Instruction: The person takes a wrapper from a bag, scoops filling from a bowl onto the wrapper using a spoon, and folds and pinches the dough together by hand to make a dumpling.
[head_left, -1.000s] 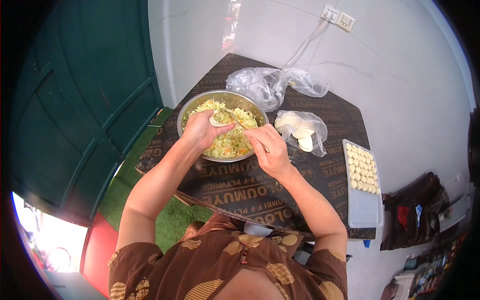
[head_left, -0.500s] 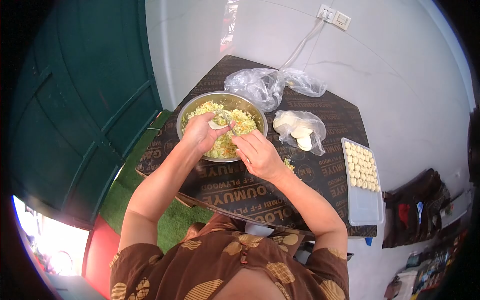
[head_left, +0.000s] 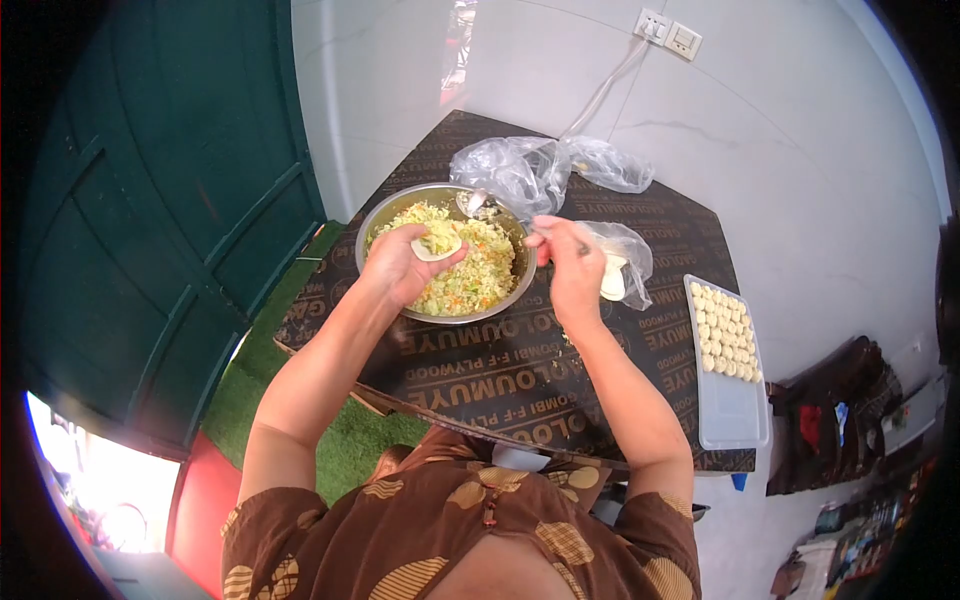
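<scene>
My left hand (head_left: 398, 266) cups a round dough wrapper (head_left: 436, 256) over the left part of a steel bowl (head_left: 362, 262), and chopped vegetable filling (head_left: 437, 238) lies on the wrapper. More of this filling (head_left: 470, 278), pale green with orange bits, fills much of the bowl. My right hand (head_left: 572, 262), slightly blurred, is closed around the handle of a metal spoon (head_left: 477, 201) at the bowl's right rim. The spoon's head rests at the bowl's far inner side. Behind my right hand, partly hidden, is a plastic bag of wrappers (head_left: 614, 279).
On the dark printed table (head_left: 480, 385), crumpled clear bags (head_left: 515, 170) lie beyond the bowl. A plastic tray (head_left: 731, 415) at the right edge bears rows of shaped dumplings (head_left: 725, 335). A green door (head_left: 180, 170) stands left; a wall socket (head_left: 653, 27) is above the table.
My right hand has moved up and right, away from the wrapper, taking the spoon to the bowl's far side. My left hand has stayed nearly in place, with the filling on its wrapper now uncovered.
</scene>
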